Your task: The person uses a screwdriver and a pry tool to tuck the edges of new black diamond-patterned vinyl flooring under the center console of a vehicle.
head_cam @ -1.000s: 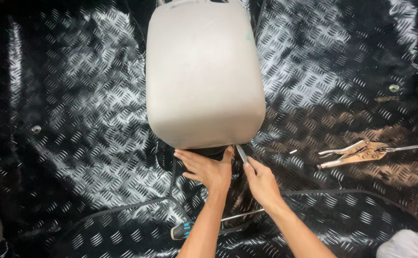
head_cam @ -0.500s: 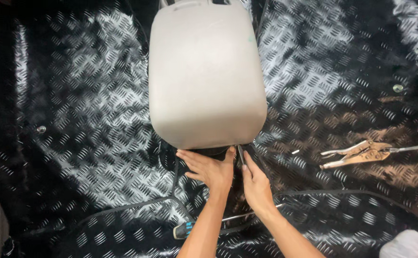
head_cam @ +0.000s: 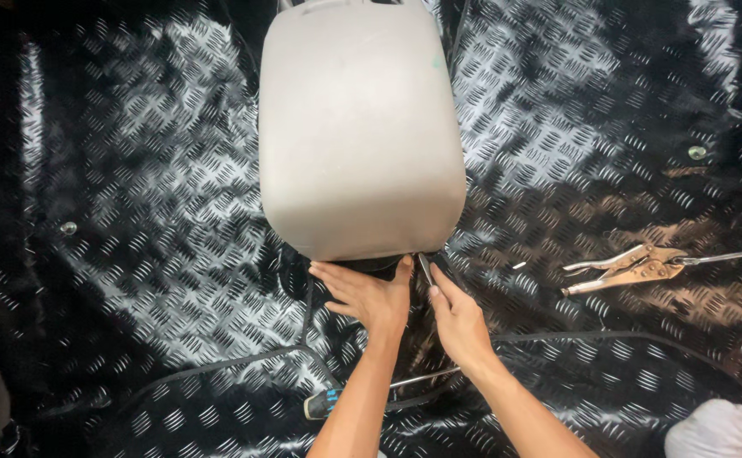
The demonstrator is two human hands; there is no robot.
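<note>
Two hands are working at the near edge of the grey seat cushion (head_cam: 361, 127) in our head view. Our left hand (head_cam: 369, 294) is pressing flat under it, grip apart; our right hand (head_cam: 457, 321), just beside, is pinching a thin metal tool (head_cam: 424, 267). We are risking a slip that jabs the left fingers.

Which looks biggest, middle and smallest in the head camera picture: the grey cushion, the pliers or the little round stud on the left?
1. grey cushion, by far the largest.
2. pliers, much smaller.
3. little round stud, smallest.
</note>
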